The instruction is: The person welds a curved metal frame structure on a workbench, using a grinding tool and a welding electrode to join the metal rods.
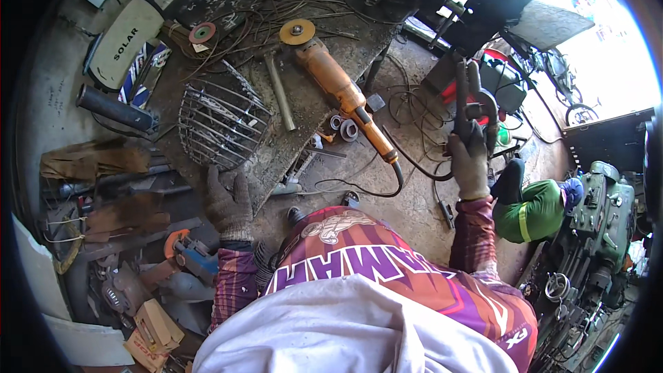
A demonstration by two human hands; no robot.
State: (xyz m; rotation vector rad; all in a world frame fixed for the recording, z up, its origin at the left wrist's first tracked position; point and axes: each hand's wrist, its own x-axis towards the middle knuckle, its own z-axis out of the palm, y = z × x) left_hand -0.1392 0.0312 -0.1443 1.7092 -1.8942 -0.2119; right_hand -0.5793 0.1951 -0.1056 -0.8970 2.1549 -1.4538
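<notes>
Workbench (275,160): right grip (471,166) wrapped round dark tool (461,100); left grip (230,206) by grate (222,126), closure unclear.

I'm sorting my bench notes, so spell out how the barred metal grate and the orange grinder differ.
The metal grate is an open frame of thin greyish bars; the grinder has a solid orange-brown body with a round disc. The grate is broad, the grinder long and narrow. The grate lies nearer the gloved left hand than the grinder does. Both look worn.
</notes>
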